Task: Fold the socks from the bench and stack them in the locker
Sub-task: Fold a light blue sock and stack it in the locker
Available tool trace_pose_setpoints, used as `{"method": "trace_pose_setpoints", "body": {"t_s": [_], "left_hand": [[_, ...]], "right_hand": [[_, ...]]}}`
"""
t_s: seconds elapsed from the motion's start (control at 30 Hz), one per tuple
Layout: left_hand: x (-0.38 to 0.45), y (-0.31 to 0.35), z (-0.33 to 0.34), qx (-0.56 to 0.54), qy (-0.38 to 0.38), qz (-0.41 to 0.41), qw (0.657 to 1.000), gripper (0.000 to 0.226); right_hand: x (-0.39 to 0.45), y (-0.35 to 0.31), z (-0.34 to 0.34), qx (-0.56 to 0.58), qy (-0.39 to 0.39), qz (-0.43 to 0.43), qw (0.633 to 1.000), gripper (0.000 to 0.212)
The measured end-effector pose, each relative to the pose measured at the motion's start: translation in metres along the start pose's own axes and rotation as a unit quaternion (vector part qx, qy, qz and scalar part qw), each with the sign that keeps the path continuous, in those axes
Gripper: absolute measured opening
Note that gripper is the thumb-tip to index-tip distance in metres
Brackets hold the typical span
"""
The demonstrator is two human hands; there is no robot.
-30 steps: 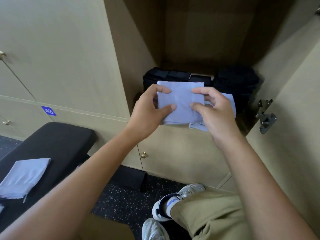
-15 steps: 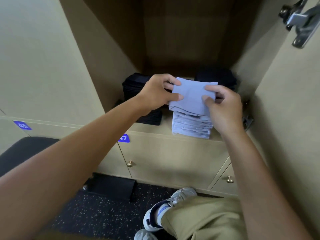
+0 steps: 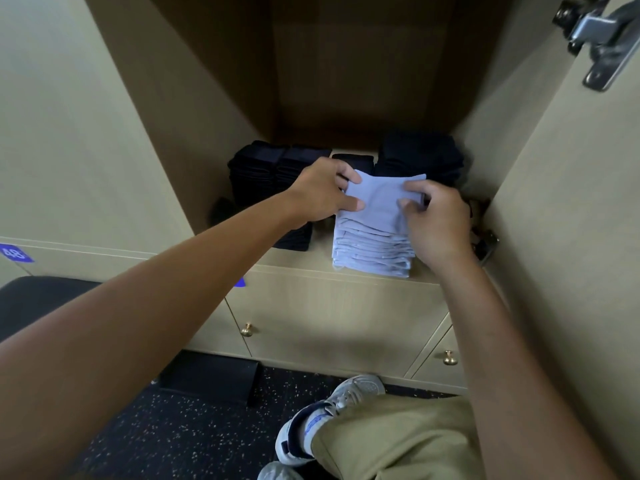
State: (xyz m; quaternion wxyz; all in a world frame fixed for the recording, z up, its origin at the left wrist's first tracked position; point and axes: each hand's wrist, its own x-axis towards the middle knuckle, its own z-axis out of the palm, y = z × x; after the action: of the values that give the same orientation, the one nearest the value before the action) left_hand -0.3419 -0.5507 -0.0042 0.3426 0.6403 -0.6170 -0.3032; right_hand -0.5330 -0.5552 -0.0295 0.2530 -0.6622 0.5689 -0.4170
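Khaki trousers (image 3: 391, 441) and a grey sneaker (image 3: 332, 414) sit nearest the camera, above a dark speckled floor (image 3: 166, 431). At the left edge a corner of the black bench surface (image 3: 38, 299) shows, with a blue number tag (image 3: 15, 252) on the cabinet front just above it. Two bare forearms reach from the lower corners toward the open locker (image 3: 346, 81), over closed lower doors with small brass knobs (image 3: 246, 329).

On the locker floor, close to its front edge, stands a stack of folded light-blue socks (image 3: 372, 249). The topmost folded sock (image 3: 381, 199) lies on that stack, held at both sides. The left hand (image 3: 320, 192) pinches its left edge, thumb on top and fingers curled behind. The right hand (image 3: 438, 220) grips the right edge, fingers curled over the cloth and thumb pressing its top face.

Behind and to the left of the blue stack stand piles of folded black socks (image 3: 270, 171), and another dark pile (image 3: 420, 155) sits at the back right. A metal door hinge (image 3: 599, 39) is fixed on the open door at the upper right.
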Motion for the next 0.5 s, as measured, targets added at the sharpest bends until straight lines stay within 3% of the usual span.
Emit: {"method": "trace_pose_setpoints", "body": {"t_s": [0.27,0.5], "left_hand": [[-0.003,-0.004,0.006,0.073,0.028,0.009,0.997,0.046],[-0.012,-0.008,0.013,0.222,0.074,0.156,0.960,0.032]], "right_hand": [[0.003,0.013,0.012,-0.046,-0.025,-0.017,0.998,0.031],[-0.003,0.007,0.012,-0.150,0.018,-0.056,0.987,0.029]]}}
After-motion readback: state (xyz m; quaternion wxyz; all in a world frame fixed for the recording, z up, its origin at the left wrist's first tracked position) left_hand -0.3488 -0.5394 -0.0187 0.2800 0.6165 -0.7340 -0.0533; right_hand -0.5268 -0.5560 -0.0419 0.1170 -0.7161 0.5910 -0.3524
